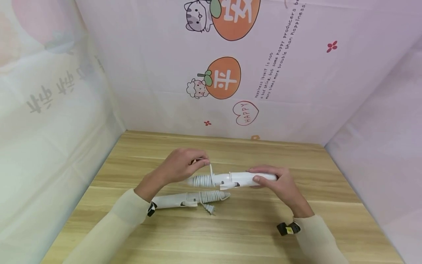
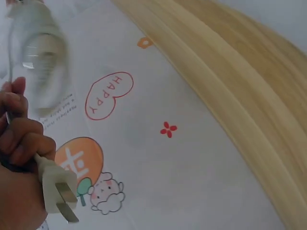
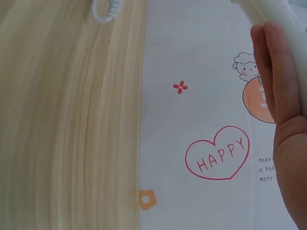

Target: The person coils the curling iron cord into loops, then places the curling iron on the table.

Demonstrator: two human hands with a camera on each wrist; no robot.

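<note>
My right hand (image 1: 280,183) grips one end of a white curling iron (image 1: 242,179), held level above the table. Cord coils (image 1: 203,180) wrap its other end. My left hand (image 1: 179,165) pinches the free stretch of power cord (image 1: 211,169), drawn up from those coils. In the left wrist view a two-pin plug (image 2: 57,189) sticks out below the curled fingers, and the coiled end is blurred. The right wrist view shows straight fingers (image 3: 283,72) along the white body. Nearer me, a second white curling iron (image 1: 171,201) lies on the table, its cord wound round one end.
The second iron's plug (image 1: 209,208) rests on the wood-grain table (image 1: 244,234) beside its coils. Printed white cloth stands behind as a back wall (image 1: 158,73), with side walls at left (image 1: 49,139) and right (image 1: 379,146). Both wrists wear small black cameras.
</note>
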